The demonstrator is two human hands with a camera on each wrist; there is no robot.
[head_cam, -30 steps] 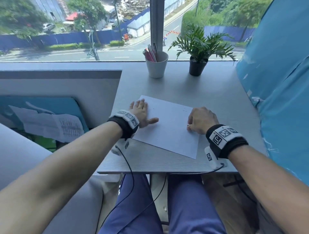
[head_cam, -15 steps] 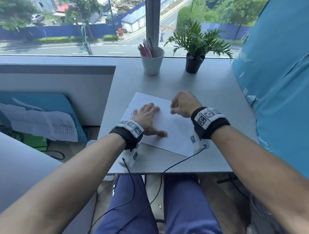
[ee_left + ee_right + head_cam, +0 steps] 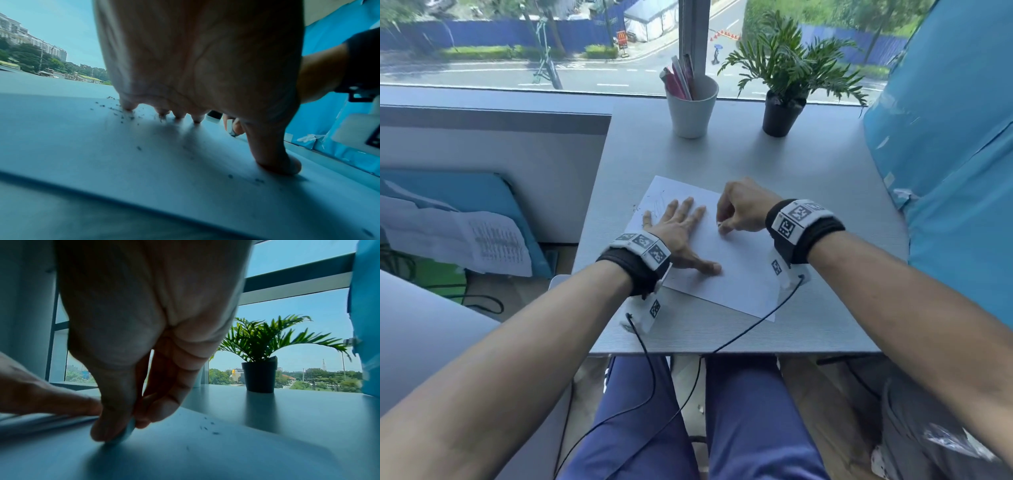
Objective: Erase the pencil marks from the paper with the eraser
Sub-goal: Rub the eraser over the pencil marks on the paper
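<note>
A white sheet of paper [image 3: 736, 274] lies on the grey desk, with faint pencil marks [image 3: 659, 205] near its far left corner. My left hand [image 3: 681, 229] lies flat on the sheet's left part, fingers spread and straight, fingertips [image 3: 196, 119] pressing the paper among dark eraser crumbs [image 3: 121, 113]. My right hand [image 3: 739, 209] hovers over the sheet's middle, just right of the left fingers. Its thumb and fingers pinch a small pale eraser [image 3: 128, 430], whose tip touches the paper; it also shows as a white bit [image 3: 719, 224] under the fingers.
A white cup of pens [image 3: 690, 106] and a potted plant in a black pot [image 3: 782, 113] stand at the desk's far edge by the window. A blue covered surface [image 3: 945, 154] rises along the right side. Wrist-camera cables [image 3: 750, 329] trail over the desk's near edge [image 3: 722, 351].
My right hand has moved from the paper's right edge leftward and forward to its middle with the eraser. My left hand slid further onto the sheet and flattened.
</note>
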